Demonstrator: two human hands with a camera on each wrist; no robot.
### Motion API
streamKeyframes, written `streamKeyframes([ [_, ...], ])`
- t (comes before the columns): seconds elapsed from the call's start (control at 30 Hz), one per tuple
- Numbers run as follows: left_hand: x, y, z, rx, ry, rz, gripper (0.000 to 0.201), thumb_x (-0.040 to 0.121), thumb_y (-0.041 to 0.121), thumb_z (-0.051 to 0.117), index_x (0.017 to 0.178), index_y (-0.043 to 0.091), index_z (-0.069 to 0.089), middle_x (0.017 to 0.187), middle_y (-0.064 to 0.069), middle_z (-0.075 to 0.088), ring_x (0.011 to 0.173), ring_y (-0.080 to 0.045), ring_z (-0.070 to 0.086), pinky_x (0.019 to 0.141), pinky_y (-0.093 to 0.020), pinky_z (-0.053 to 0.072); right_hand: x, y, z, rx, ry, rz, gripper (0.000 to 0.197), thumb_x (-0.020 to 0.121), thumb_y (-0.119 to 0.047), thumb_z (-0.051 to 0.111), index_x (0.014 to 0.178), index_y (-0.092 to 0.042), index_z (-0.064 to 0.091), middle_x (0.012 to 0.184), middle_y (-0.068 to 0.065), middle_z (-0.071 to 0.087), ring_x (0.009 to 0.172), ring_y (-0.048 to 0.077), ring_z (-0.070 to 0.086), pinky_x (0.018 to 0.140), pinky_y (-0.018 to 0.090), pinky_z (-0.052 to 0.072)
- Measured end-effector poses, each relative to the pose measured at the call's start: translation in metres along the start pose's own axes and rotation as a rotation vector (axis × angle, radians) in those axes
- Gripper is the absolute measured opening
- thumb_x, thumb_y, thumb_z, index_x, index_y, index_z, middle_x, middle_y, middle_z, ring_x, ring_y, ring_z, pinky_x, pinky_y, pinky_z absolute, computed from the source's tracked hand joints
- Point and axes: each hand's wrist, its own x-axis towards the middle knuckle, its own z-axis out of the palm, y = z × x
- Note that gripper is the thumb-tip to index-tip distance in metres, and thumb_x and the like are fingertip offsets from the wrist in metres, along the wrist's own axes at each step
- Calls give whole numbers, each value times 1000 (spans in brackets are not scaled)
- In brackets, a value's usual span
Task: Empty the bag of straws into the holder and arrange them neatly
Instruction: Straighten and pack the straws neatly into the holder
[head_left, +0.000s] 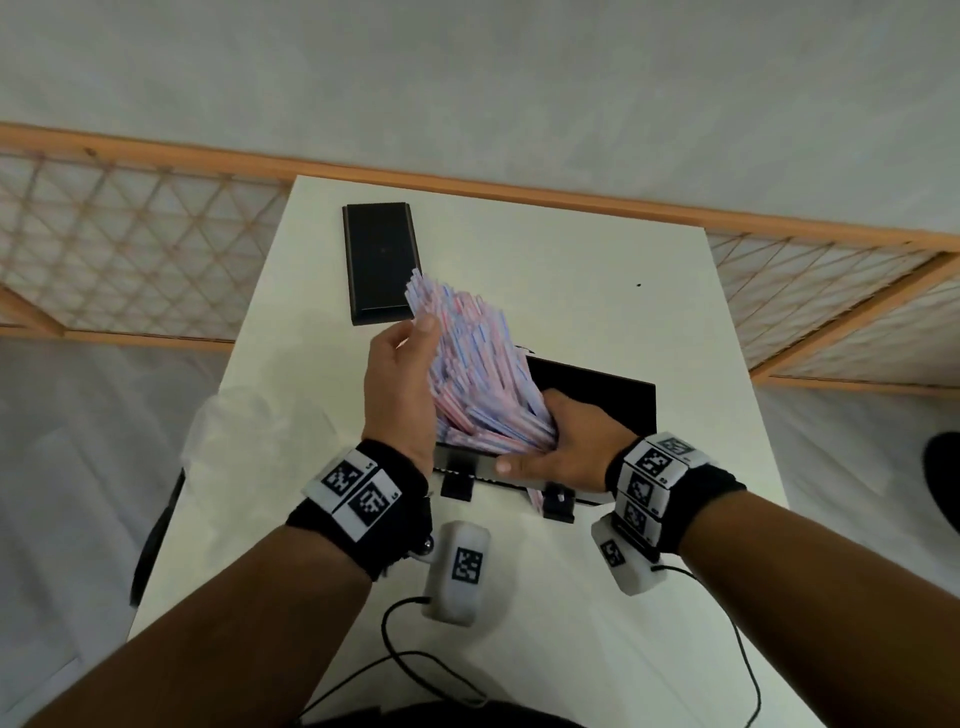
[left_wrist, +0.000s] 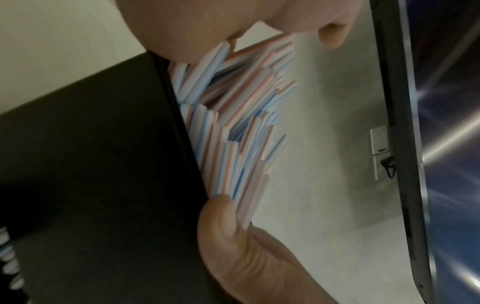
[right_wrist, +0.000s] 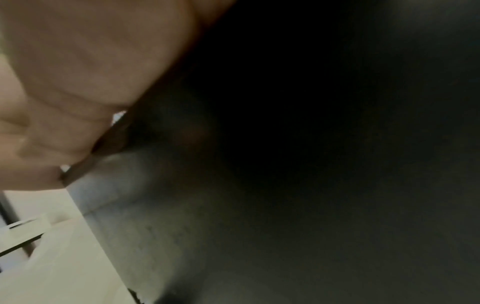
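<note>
A thick bundle of red- and blue-striped straws (head_left: 467, 358) leans up and to the left out of the black holder (head_left: 613, 400) at the table's middle. My left hand (head_left: 415, 343) grips the bundle's upper part, thumb on the near side. In the left wrist view the straws (left_wrist: 233, 123) fan out unevenly between my thumb (left_wrist: 226, 226) and curled fingers (left_wrist: 259, 18). My right hand (head_left: 540, 441) reaches into the holder and curls round the straws' lower ends, thumb along the front rim. The right wrist view is dark, showing only my palm (right_wrist: 91, 72).
A black lid (head_left: 382, 260) lies flat at the back left of the white table (head_left: 623, 286). The clear bag (head_left: 208, 431) lies crumpled at the left edge. Cables (head_left: 415, 670) trail over the near side. A wooden lattice screen (head_left: 130, 249) stands behind the table.
</note>
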Motion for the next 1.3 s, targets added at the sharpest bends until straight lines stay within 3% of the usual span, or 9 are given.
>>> streamKeyframes([
  [0.13, -3, 5, 7, 50, -6, 50, 85, 57, 57, 80, 123, 10, 55, 113, -4, 72, 101, -17, 73, 93, -41, 57, 2, -12, 1, 42, 10, -114, 75, 59, -75, 76, 122, -37, 58, 111, -17, 66, 101, 4, 62, 87, 21, 47],
  [0.23, -2, 5, 7, 77, -13, 65, 88, 57, 60, 79, 126, 11, 53, 116, -6, 70, 100, -18, 73, 92, -42, 58, 1, -19, -7, 208, 24, -192, 60, 63, -58, 85, 115, -37, 64, 108, -15, 72, 102, 3, 66, 93, 26, 50],
  [0.37, -5, 1, 6, 88, -29, 134, 94, 58, 62, 74, 129, 6, 47, 109, -3, 66, 89, -5, 71, 76, -22, 55, 3, -24, -17, 256, 133, -262, 53, 64, -44, 88, 110, -26, 70, 102, -5, 75, 99, 14, 69, 92, 34, 54],
  [0.47, -6, -2, 6, 127, -16, 146, 97, 58, 66, 73, 131, 8, 45, 110, 2, 64, 97, -10, 69, 84, -30, 56, 3, -21, -18, 20, 174, -214, 57, 64, -51, 88, 103, -20, 61, 96, -2, 64, 88, 21, 60, 76, 31, 47],
  [0.63, -7, -5, 6, 184, 3, 141, 96, 58, 70, 72, 130, 14, 44, 118, 3, 64, 104, -13, 68, 97, -41, 56, -18, -4, -23, -119, 545, -39, 57, 65, -63, 80, 83, -20, 47, 79, -5, 52, 68, 14, 46, 58, 29, 31],
  [0.7, -6, -6, 6, 185, 19, 141, 98, 58, 74, 70, 130, 12, 45, 118, 2, 64, 108, -14, 66, 101, -43, 53, -27, -1, -18, -155, 413, -30, 53, 72, -66, 73, 71, -19, 49, 66, -5, 53, 60, 14, 48, 54, 29, 37],
  [0.83, -3, -7, 6, 199, 60, 163, 107, 57, 84, 65, 131, 10, 45, 128, -6, 58, 122, -24, 58, 107, -47, 47, -30, 1, 1, -254, 79, -96, 45, 76, -64, 71, 77, -21, 58, 66, -5, 57, 65, 14, 54, 61, 27, 39],
  [1.0, -5, -11, 5, 212, 48, 167, 105, 57, 78, 66, 133, 10, 43, 124, 0, 57, 110, -14, 61, 99, -34, 50, -20, 0, 2, -280, -11, -16, 45, 78, -68, 66, 86, -25, 59, 66, -12, 59, 58, -2, 55, 51, 13, 34],
  [1.3, -8, -11, 5, 234, 9, 170, 99, 59, 72, 70, 132, 12, 39, 120, 2, 61, 99, -2, 67, 94, -33, 55, -3, -14, 2, -250, -137, 38, 40, 80, -67, 66, 76, -31, 50, 72, -9, 55, 67, 10, 54, 56, 24, 36],
])
